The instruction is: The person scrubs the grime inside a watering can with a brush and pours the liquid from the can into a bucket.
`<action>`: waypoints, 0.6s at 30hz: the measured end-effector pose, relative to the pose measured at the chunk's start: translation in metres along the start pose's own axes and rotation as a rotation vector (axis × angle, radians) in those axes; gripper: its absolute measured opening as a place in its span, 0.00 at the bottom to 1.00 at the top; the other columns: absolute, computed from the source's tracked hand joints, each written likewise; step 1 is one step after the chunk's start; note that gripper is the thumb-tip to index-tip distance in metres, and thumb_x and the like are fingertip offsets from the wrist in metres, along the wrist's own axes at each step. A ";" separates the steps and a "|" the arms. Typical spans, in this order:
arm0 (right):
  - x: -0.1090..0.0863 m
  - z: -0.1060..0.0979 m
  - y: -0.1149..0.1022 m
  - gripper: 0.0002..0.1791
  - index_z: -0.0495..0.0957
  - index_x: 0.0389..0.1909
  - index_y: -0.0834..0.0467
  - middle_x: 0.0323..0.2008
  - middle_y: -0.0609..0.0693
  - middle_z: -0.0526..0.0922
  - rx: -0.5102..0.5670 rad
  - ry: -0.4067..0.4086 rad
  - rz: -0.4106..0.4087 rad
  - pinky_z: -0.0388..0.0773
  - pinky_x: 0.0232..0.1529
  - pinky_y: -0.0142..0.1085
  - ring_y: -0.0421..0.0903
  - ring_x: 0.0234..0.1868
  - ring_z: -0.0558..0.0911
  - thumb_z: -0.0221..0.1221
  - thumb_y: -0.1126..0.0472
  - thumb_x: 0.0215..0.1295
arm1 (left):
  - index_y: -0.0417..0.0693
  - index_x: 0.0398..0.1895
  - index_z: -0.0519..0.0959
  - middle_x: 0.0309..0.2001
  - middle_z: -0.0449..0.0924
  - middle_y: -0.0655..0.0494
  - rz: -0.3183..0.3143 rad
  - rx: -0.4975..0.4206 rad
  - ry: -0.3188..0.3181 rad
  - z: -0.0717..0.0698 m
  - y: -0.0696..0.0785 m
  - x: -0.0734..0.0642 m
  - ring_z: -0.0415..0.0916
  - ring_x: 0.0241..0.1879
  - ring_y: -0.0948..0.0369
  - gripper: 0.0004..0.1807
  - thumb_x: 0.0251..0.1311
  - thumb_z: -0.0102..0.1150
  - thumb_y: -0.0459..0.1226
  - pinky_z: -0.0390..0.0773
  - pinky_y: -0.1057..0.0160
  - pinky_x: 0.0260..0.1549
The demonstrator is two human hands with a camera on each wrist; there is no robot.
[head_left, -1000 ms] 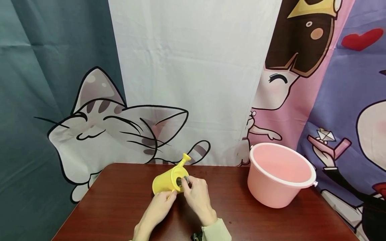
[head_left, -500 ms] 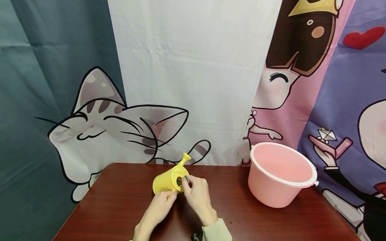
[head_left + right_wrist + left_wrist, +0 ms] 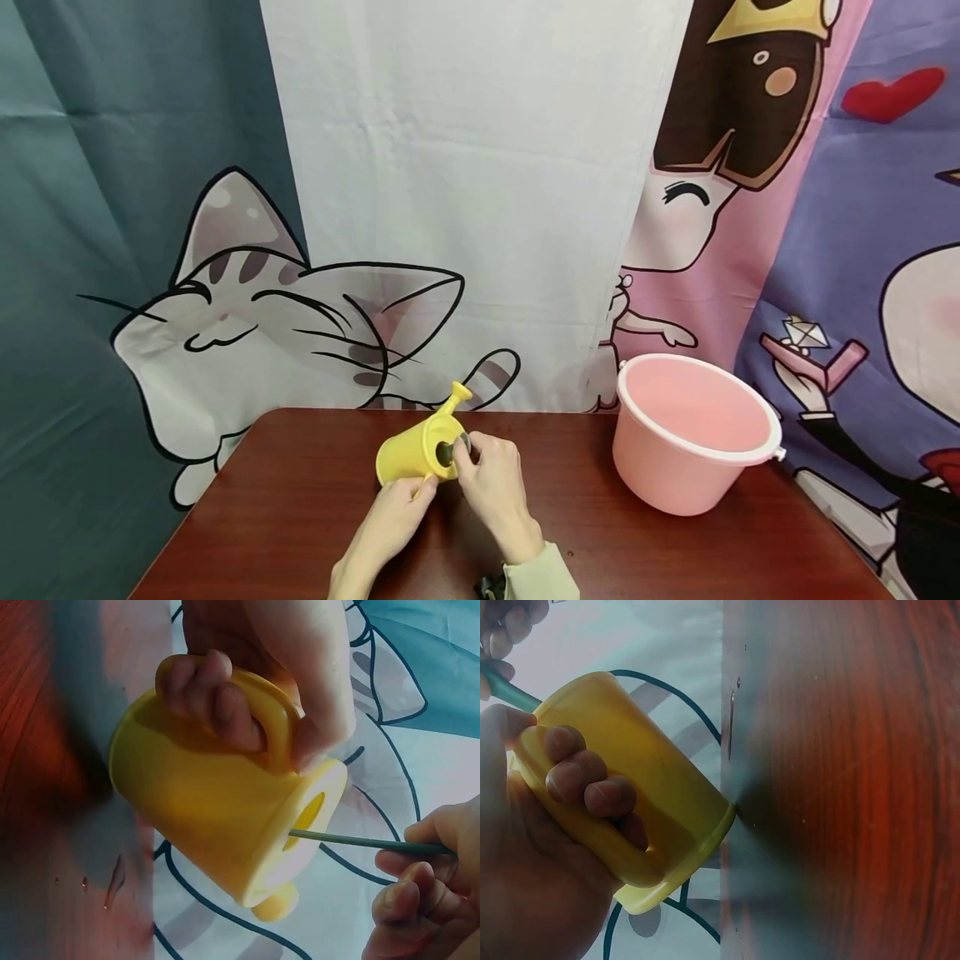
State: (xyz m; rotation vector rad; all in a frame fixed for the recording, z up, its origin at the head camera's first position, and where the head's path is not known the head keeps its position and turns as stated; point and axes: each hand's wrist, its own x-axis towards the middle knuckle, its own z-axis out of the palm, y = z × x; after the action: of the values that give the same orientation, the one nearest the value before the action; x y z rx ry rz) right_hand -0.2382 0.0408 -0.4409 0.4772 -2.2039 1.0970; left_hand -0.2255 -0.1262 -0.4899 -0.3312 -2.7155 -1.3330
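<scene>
A yellow toy watering can [image 3: 405,455] is held tilted over the brown table, its spout toward the back and its top opening facing right. My left hand [image 3: 395,510] grips the can's handle, with the fingers curled through it, as the left wrist view shows. My right hand [image 3: 495,486] pinches a thin dark-green piece [image 3: 360,841] between thumb and fingers. One end of that piece goes into the can's round opening [image 3: 306,817]; the inner end is hidden. Its exact kind cannot be told. In the left wrist view the can's bottom edge [image 3: 724,825] is near the table edge.
A pink bucket [image 3: 686,467] with a white rim stands at the right of the brown table [image 3: 300,492]. Behind the table hangs a printed curtain [image 3: 465,167] with cartoon figures. A small black object [image 3: 491,587] shows beside the right sleeve.
The view has shifted slightly. My right hand has drawn a little to the right of the can, and slightly more of the green piece shows. My left hand keeps its hold.
</scene>
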 end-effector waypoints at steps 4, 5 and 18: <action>-0.002 0.005 0.004 0.23 0.63 0.10 0.47 0.09 0.35 0.58 -0.009 0.006 0.022 0.60 0.15 0.27 0.32 0.13 0.62 0.62 0.64 0.59 | 0.51 0.12 0.62 0.13 0.55 0.66 -0.002 -0.009 -0.002 -0.001 0.000 0.000 0.51 0.15 0.69 0.27 0.72 0.48 0.49 0.57 0.69 0.19; -0.003 0.006 0.005 0.24 0.63 0.10 0.47 0.09 0.35 0.57 -0.009 0.007 0.029 0.60 0.15 0.27 0.32 0.13 0.61 0.62 0.64 0.58 | 0.51 0.12 0.62 0.13 0.55 0.66 -0.003 -0.010 -0.004 -0.001 -0.001 0.000 0.51 0.15 0.69 0.27 0.72 0.48 0.50 0.57 0.69 0.19; -0.006 0.019 0.014 0.22 0.64 0.06 0.48 0.07 0.35 0.56 0.041 -0.059 0.210 0.59 0.17 0.29 0.34 0.13 0.60 0.61 0.64 0.52 | 0.52 0.12 0.61 0.13 0.55 0.66 -0.009 -0.006 -0.004 -0.001 -0.002 -0.001 0.50 0.15 0.69 0.27 0.72 0.48 0.49 0.55 0.70 0.18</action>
State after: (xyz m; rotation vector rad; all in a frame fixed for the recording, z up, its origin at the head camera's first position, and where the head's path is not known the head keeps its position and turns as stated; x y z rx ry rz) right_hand -0.2482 0.0340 -0.4617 0.3030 -2.3275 1.2532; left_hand -0.2253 -0.1278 -0.4908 -0.3226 -2.7197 -1.3444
